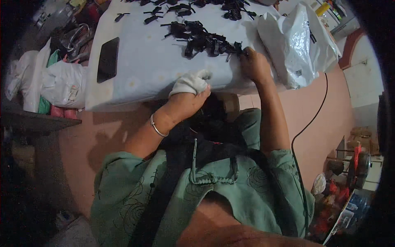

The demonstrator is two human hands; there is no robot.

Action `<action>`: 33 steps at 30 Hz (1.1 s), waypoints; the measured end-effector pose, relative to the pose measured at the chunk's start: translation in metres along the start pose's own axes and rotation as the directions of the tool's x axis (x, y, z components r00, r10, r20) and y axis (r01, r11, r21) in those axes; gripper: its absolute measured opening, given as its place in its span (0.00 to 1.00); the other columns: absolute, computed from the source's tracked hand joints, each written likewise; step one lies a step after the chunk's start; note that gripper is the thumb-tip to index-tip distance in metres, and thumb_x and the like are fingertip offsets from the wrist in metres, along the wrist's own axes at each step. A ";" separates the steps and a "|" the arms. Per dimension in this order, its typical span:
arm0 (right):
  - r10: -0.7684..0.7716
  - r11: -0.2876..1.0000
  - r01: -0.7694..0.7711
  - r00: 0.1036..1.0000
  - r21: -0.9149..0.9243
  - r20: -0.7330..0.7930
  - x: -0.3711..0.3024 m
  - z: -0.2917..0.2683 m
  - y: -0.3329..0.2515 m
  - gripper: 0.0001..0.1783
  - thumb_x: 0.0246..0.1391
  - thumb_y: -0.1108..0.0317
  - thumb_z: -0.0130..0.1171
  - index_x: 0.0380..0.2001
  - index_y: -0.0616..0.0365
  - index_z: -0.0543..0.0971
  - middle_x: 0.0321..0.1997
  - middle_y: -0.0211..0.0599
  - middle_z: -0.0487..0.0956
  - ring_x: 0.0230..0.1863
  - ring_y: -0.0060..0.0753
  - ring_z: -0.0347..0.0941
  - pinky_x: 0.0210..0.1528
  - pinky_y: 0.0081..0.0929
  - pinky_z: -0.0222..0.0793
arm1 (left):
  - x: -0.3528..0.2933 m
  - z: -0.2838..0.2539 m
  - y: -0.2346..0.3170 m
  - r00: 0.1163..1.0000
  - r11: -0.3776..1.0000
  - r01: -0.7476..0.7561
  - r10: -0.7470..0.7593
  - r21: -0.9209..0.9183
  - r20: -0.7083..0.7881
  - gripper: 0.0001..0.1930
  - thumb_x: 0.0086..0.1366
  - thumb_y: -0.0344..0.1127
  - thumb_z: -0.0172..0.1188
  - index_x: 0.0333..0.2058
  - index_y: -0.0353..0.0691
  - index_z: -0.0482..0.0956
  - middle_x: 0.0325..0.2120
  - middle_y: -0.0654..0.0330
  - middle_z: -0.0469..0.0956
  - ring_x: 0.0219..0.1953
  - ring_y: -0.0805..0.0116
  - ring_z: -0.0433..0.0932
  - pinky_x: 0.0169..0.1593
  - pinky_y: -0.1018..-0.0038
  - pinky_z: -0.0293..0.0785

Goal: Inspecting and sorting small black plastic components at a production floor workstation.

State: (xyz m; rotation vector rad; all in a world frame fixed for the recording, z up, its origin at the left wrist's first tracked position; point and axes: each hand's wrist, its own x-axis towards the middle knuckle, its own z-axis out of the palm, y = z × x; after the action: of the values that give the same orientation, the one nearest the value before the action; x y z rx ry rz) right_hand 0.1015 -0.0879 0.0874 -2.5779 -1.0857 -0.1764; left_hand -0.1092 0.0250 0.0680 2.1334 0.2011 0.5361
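Observation:
My left hand (pixel 187 106) is closed on a white cloth (pixel 189 84), which is bunched over its fingers just off the table's near edge. To the right, my right hand (pixel 256 66) reaches over the tabletop with its fingers curled together. At its fingertips is a small black part (pixel 238 47), pinched at the right end of a loose row of similar black parts (pixel 201 39). These look like small plastic pieces with short stubs, too small to name exactly. More black parts (pixel 234 10) lie in heaps toward the far edge.
A dark phone (pixel 108 60) lies at the left of the white-covered table (pixel 144 78). A large white plastic bag (pixel 294 45) rests on its right side. Filled bags (pixel 63 80) sit on a shelf at left. A black cable (pixel 317 111) hangs down on the right.

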 end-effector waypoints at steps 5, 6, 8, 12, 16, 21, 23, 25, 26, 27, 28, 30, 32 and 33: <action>0.008 1.000 -0.002 0.960 0.023 -0.280 -0.027 -0.006 -0.006 0.09 0.47 0.61 0.52 0.30 0.52 0.74 0.27 0.45 0.75 0.29 0.49 0.72 0.30 0.40 0.66 | 0.011 0.002 0.017 0.990 0.990 -0.085 0.072 -0.109 -0.122 0.10 0.53 0.28 0.52 0.36 0.35 0.72 0.28 0.52 0.72 0.29 0.57 0.72 0.32 0.68 0.69; -0.078 0.997 0.071 0.922 -0.032 -0.379 -0.030 -0.007 -0.005 0.08 0.47 0.62 0.53 0.30 0.51 0.74 0.25 0.43 0.75 0.28 0.47 0.72 0.28 0.38 0.67 | 0.014 0.003 0.021 0.990 0.990 -0.091 0.077 -0.111 -0.120 0.10 0.53 0.28 0.52 0.36 0.35 0.72 0.28 0.52 0.72 0.29 0.57 0.72 0.32 0.68 0.69; -0.153 0.988 0.137 0.891 -0.067 -0.428 -0.036 -0.018 -0.014 0.06 0.47 0.64 0.52 0.30 0.50 0.74 0.23 0.41 0.73 0.25 0.45 0.71 0.26 0.36 0.66 | 0.018 0.004 0.026 0.954 0.965 -0.263 0.262 0.014 -0.145 0.10 0.54 0.29 0.52 0.37 0.35 0.71 0.27 0.51 0.72 0.28 0.58 0.73 0.32 0.68 0.69; -0.495 0.869 0.446 0.781 -0.213 -0.381 -0.048 -0.029 -0.037 0.06 0.44 0.68 0.53 0.29 0.50 0.74 0.17 0.34 0.67 0.19 0.39 0.68 0.19 0.32 0.64 | 0.023 0.008 0.025 0.965 0.973 -0.207 0.220 0.100 -0.146 0.12 0.54 0.30 0.53 0.38 0.36 0.71 0.28 0.51 0.71 0.29 0.59 0.73 0.32 0.68 0.69; -0.706 0.708 0.685 0.671 -0.176 -0.228 -0.061 -0.030 -0.053 0.11 0.36 0.70 0.55 0.29 0.50 0.74 0.16 0.31 0.62 0.18 0.33 0.66 0.17 0.30 0.62 | 0.029 0.000 0.032 0.954 0.997 -0.064 0.051 -0.033 -0.296 0.11 0.54 0.32 0.54 0.37 0.37 0.70 0.28 0.52 0.71 0.30 0.61 0.71 0.33 0.68 0.68; -0.642 0.662 0.716 0.694 0.221 -0.325 -0.063 -0.033 -0.059 0.11 0.36 0.74 0.59 0.29 0.53 0.73 0.17 0.28 0.65 0.16 0.28 0.62 0.17 0.25 0.59 | 0.020 0.000 0.011 0.972 0.942 -0.072 -0.008 -0.329 -0.236 0.10 0.55 0.32 0.53 0.36 0.36 0.69 0.18 0.64 0.70 0.19 0.76 0.69 0.23 0.76 0.66; -0.545 0.622 0.677 0.735 0.393 -0.404 -0.065 -0.029 -0.063 0.11 0.37 0.76 0.60 0.28 0.55 0.73 0.17 0.25 0.65 0.15 0.24 0.60 0.16 0.22 0.56 | 0.015 -0.010 0.015 0.995 0.899 0.024 -0.063 -0.438 -0.076 0.12 0.55 0.29 0.53 0.39 0.35 0.68 0.24 0.63 0.70 0.25 0.78 0.69 0.27 0.79 0.67; -0.175 0.614 0.216 0.975 0.759 -0.136 -0.069 -0.026 -0.068 0.08 0.42 0.75 0.60 0.27 0.57 0.71 0.17 0.20 0.64 0.18 0.15 0.57 0.19 0.17 0.54 | 0.012 -0.016 0.024 0.991 0.840 0.135 -0.102 -0.525 0.090 0.15 0.54 0.25 0.54 0.42 0.34 0.66 0.31 0.62 0.71 0.31 0.79 0.69 0.31 0.83 0.68; -0.175 0.615 0.216 0.975 0.758 -0.136 -0.068 -0.020 -0.068 0.08 0.42 0.75 0.60 0.27 0.57 0.71 0.17 0.20 0.64 0.18 0.15 0.57 0.19 0.17 0.54 | 0.009 -0.015 0.032 0.994 0.846 0.103 -0.068 -0.523 0.085 0.12 0.55 0.27 0.54 0.39 0.35 0.69 0.25 0.66 0.70 0.24 0.81 0.68 0.25 0.82 0.66; -0.131 0.512 0.148 0.987 0.846 -0.094 -0.066 -0.011 -0.067 0.06 0.45 0.73 0.59 0.27 0.58 0.71 0.18 0.19 0.63 0.20 0.13 0.57 0.21 0.15 0.54 | 0.008 -0.014 0.037 0.996 0.851 0.071 -0.034 -0.520 0.080 0.09 0.55 0.30 0.54 0.36 0.36 0.71 0.18 0.70 0.70 0.18 0.82 0.67 0.19 0.82 0.64; -0.092 0.397 0.079 0.995 0.915 -0.046 -0.066 -0.006 -0.067 0.06 0.47 0.71 0.57 0.26 0.59 0.71 0.19 0.18 0.63 0.22 0.10 0.56 0.23 0.13 0.54 | 0.007 -0.010 0.035 0.996 0.850 0.071 -0.033 -0.521 0.081 0.09 0.55 0.30 0.54 0.36 0.36 0.71 0.18 0.70 0.70 0.18 0.82 0.67 0.19 0.82 0.64; -0.121 0.425 0.039 0.993 0.905 0.014 -0.072 -0.017 -0.078 0.06 0.49 0.69 0.55 0.26 0.59 0.70 0.20 0.19 0.64 0.23 0.11 0.57 0.25 0.12 0.54 | 0.006 -0.007 0.028 0.996 0.844 0.005 -0.053 -0.536 -0.074 0.08 0.55 0.30 0.54 0.34 0.36 0.72 0.18 0.70 0.69 0.17 0.83 0.66 0.19 0.82 0.64; -0.143 0.455 0.000 0.987 0.891 0.072 -0.076 -0.020 -0.079 0.08 0.52 0.67 0.53 0.25 0.60 0.70 0.21 0.20 0.65 0.24 0.11 0.58 0.26 0.12 0.55 | 0.004 -0.017 0.037 0.989 0.832 0.111 -0.148 -0.544 -0.024 0.07 0.55 0.30 0.54 0.33 0.35 0.73 0.19 0.69 0.70 0.19 0.82 0.67 0.20 0.81 0.64; -0.202 0.485 0.035 0.977 0.874 0.073 -0.078 -0.017 -0.075 0.10 0.54 0.65 0.50 0.25 0.60 0.70 0.21 0.21 0.65 0.24 0.11 0.58 0.26 0.12 0.55 | 0.004 -0.021 0.043 0.971 0.809 0.214 -0.237 -0.547 0.030 0.07 0.54 0.30 0.54 0.32 0.35 0.73 0.19 0.67 0.71 0.20 0.80 0.68 0.21 0.80 0.65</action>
State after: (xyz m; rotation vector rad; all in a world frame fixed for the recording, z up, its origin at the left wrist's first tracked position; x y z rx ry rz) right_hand -0.0060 -0.0972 0.1040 -1.5803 -1.0245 0.4761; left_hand -0.1174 0.0166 0.1140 1.5118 0.2827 0.4303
